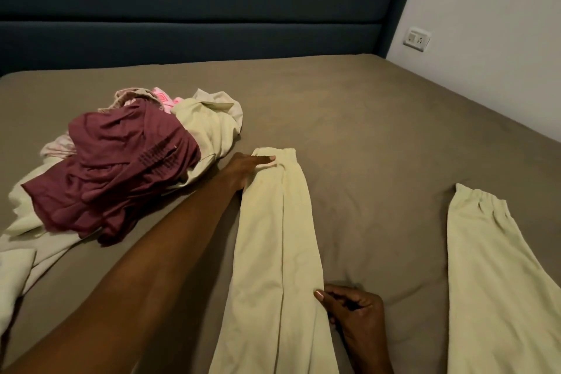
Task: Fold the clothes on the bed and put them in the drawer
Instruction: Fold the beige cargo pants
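Pale yellow trousers lie spread on the bed, one leg (279, 252) in the middle and the other leg (491, 276) at the right, both with gathered cuffs pointing away from me. My left hand (247, 168) reaches out to the middle leg's cuff, thumb on top of the elastic hem, pinching it. My right hand (349, 310) pinches the right edge of that same leg lower down. A heap of unfolded clothes sits at the left: a maroon garment (121, 167) on top, a pale yellow one (209, 127) and a pink patterned piece (165, 99) behind.
The bed has a taupe sheet (364, 130) and a dark blue padded headboard (197, 9). A white wall with a socket (417, 38) runs along the right side. No drawer is in view.
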Action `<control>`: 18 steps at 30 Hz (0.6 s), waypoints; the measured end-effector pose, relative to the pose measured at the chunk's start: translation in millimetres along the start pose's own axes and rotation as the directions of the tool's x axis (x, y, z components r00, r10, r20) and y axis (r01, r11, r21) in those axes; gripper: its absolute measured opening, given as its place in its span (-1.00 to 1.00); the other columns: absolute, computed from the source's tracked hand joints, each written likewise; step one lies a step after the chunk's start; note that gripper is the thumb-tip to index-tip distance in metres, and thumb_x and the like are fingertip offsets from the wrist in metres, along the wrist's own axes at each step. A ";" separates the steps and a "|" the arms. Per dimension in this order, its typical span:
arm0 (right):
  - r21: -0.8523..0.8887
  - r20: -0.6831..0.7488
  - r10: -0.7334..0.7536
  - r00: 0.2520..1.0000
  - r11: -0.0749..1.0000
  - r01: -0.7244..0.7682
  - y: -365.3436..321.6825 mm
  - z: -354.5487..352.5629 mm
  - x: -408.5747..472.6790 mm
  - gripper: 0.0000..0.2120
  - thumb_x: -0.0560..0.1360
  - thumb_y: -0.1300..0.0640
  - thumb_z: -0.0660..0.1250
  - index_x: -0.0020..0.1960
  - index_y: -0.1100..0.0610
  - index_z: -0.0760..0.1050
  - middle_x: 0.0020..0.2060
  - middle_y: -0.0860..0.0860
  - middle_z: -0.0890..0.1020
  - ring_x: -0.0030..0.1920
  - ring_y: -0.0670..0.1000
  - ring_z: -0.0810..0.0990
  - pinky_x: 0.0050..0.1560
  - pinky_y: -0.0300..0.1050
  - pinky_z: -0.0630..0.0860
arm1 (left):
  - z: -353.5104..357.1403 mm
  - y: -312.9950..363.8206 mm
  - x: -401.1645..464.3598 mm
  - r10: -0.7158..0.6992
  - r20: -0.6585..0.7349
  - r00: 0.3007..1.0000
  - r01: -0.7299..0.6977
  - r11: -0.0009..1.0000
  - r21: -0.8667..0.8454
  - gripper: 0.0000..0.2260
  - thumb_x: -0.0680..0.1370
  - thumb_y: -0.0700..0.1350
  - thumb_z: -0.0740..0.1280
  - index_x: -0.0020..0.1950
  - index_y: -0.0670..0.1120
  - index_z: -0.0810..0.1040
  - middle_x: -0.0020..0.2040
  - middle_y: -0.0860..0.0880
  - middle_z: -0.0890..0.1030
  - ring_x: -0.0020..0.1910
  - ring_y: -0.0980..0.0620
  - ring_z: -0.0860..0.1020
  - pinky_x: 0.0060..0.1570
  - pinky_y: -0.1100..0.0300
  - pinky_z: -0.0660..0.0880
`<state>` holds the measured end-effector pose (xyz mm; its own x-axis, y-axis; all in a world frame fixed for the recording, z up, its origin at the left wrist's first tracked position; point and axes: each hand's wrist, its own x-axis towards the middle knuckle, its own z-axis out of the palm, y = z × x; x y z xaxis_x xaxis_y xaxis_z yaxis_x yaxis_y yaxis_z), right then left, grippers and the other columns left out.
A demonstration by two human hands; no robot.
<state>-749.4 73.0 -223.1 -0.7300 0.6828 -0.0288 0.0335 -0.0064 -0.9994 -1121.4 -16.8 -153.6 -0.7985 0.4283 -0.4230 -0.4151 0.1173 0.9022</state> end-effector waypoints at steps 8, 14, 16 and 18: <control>-0.029 0.029 -0.010 1.000 1.000 0.011 -5.5 -1.2 -2.7 -0.87 0.38 0.24 0.61 -0.08 0.15 0.78 -0.22 0.17 0.75 -0.24 0.21 0.69 -0.18 0.12 0.60 | -31.3 -59.9 -148.7 -0.142 -0.008 0.990 0.139 0.976 -0.166 -0.79 0.52 -0.23 0.47 0.14 -0.20 0.67 0.11 -0.14 0.71 0.01 -0.06 0.68 -0.10 0.14 0.58; 0.013 0.029 0.041 0.999 0.999 -0.042 -6.5 -1.6 -4.3 -0.85 0.41 0.27 0.60 -0.02 0.23 0.76 -0.16 0.21 0.75 -0.15 0.24 0.72 -0.06 0.19 0.62 | -40.2 -113.9 -259.7 -0.159 -0.100 0.982 0.158 0.987 -0.014 -0.67 0.40 -0.27 0.59 0.14 -0.24 0.67 0.04 -0.23 0.72 -0.02 -0.11 0.71 -0.16 0.15 0.67; 0.017 0.035 0.043 0.998 0.999 -0.044 -10.7 0.0 -6.5 -0.84 0.41 0.26 0.60 -0.02 0.24 0.75 -0.18 0.22 0.75 -0.19 0.17 0.68 -0.10 0.10 0.60 | -48.2 -117.5 -268.2 -0.144 -0.200 0.969 0.130 0.988 -0.085 -0.68 0.39 -0.31 0.59 0.12 -0.30 0.66 0.01 -0.25 0.72 -0.10 -0.09 0.70 -0.29 0.19 0.64; 0.028 0.037 0.049 0.998 0.998 -0.050 -14.5 0.1 -8.1 -0.83 0.41 0.25 0.60 -0.01 0.26 0.75 -0.19 0.24 0.74 -0.22 0.15 0.65 -0.11 0.04 0.59 | -52.1 -117.2 -272.6 -0.093 -0.315 0.944 0.074 0.995 -0.072 -0.72 0.37 -0.31 0.60 0.04 -0.29 0.68 -0.05 -0.24 0.73 -0.09 -0.16 0.72 -0.23 0.11 0.68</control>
<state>-744.0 67.4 -208.4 -0.7521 0.6544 -0.0785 0.0511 -0.0609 -0.9968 -877.8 -193.9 -148.3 -0.8528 0.1111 -0.5103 -0.5035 0.0841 0.8599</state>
